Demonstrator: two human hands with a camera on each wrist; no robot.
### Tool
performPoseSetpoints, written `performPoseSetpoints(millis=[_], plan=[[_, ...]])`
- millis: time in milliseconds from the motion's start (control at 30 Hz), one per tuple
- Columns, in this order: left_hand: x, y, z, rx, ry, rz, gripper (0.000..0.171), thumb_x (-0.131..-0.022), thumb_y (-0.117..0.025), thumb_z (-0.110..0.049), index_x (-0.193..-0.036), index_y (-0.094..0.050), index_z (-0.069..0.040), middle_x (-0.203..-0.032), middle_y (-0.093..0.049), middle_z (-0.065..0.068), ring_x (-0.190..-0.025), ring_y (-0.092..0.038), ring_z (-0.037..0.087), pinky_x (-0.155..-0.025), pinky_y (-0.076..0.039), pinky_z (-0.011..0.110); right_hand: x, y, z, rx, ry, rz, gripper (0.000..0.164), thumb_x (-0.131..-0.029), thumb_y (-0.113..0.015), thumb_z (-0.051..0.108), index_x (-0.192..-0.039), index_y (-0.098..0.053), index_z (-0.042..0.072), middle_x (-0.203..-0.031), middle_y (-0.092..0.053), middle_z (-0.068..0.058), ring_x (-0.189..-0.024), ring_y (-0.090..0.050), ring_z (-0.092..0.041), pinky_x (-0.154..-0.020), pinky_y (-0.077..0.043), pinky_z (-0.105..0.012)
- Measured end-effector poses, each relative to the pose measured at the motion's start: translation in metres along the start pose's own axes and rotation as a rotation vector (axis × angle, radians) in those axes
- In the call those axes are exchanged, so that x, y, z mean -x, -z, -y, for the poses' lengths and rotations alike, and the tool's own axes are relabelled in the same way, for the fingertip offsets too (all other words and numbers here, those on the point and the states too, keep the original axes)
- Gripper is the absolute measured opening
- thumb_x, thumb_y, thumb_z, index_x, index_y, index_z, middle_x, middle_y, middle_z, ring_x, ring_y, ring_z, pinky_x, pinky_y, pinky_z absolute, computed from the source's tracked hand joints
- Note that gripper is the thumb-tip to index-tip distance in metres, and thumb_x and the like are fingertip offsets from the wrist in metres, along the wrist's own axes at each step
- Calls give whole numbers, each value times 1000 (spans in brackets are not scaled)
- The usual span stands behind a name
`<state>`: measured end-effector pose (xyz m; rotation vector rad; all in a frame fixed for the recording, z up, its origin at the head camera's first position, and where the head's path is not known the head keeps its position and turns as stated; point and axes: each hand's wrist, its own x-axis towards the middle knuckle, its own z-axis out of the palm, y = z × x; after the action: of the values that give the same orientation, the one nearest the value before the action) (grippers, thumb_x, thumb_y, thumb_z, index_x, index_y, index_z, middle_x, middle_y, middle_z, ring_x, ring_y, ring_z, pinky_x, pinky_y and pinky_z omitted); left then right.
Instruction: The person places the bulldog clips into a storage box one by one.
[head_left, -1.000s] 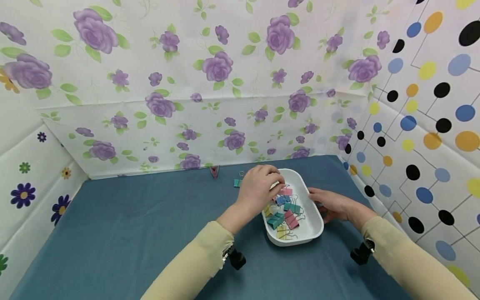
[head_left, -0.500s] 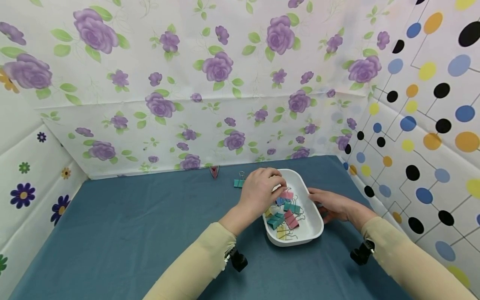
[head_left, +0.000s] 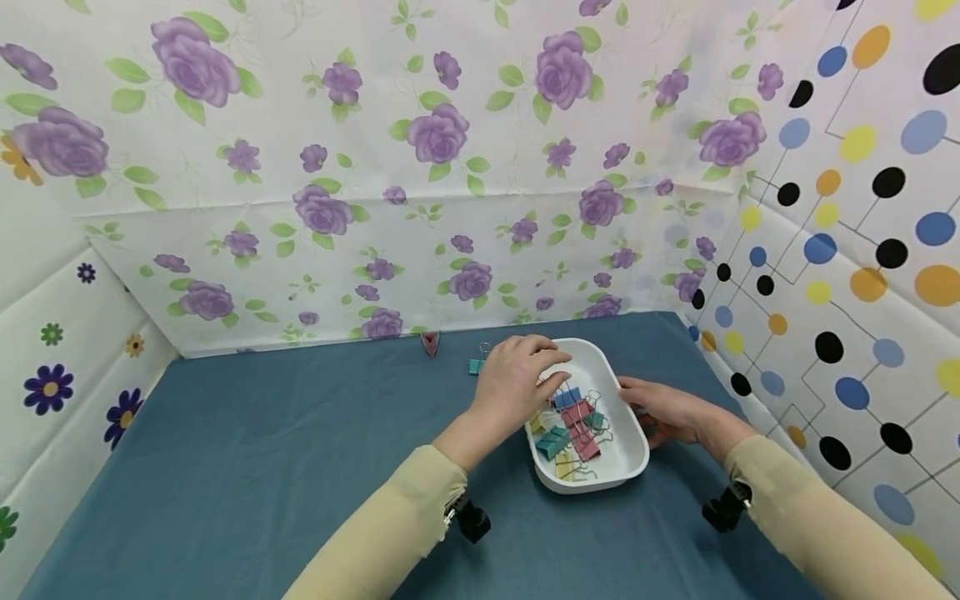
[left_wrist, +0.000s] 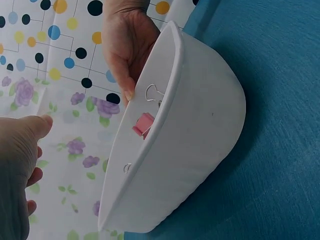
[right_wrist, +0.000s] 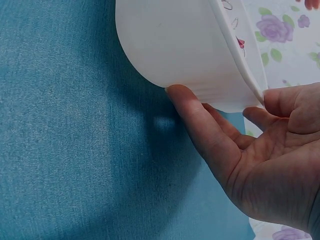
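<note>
My left hand [head_left: 513, 375] is over the left rim of a white plastic tray [head_left: 626, 446], thumb and fingers apart. Nothing shows between them in the left wrist view, where the left hand [left_wrist: 22, 150] is clear of the tray wall. Inside the tray lie pink [head_left: 577, 412], blue [head_left: 567, 398], green [head_left: 553, 442] and yellow binder clips [head_left: 564, 467], some overlapping. At the tray's right side, my right hand [head_left: 667, 408] grips the wall. In the right wrist view, the right hand [right_wrist: 260, 155] has digits at the rim and against the outer wall.
A green binder clip [head_left: 476, 367] lies on the blue cloth [head_left: 300, 450] left of the tray, partly behind my left hand. Further back, a red binder clip [head_left: 430, 343] stands near the flowered back wall [head_left: 322, 250]. A dotted wall [head_left: 810, 333] rises on the right.
The pink binder clip by my left fingers has dropped onto the other clips, nearer the tray's middle. My left fingers have parted and drawn back slightly left. The right hand keeps its place.
</note>
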<state>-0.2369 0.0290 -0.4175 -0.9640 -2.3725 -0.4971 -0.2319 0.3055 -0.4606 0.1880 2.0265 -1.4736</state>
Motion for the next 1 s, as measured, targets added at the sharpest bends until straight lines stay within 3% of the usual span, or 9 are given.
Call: performPoseSetpoints(millis=[633, 1000], plan=[[3, 15, 26, -27, 17, -59, 27, -87, -65, -38, -111, -68, -27, -110, -59, -7, -99, -55, 14, -86, -44, 32, 3, -1, 0, 0, 11, 3, 54, -98, -43, 39, -147, -21, 32, -137, -39, -14, -105, -54, -34, -67, -52, -52], [7, 27, 48, -94, 85, -57, 29, -86, -67, -34, -113, -66, -27, -111, -59, -5, -98, -56, 16, -83, -46, 34, 3, -1, 1, 12, 8, -5, 55, -98, -43, 41, -147, -21, 33, -133, -41, -15, -102, -55, -33, -66, -52, -52]])
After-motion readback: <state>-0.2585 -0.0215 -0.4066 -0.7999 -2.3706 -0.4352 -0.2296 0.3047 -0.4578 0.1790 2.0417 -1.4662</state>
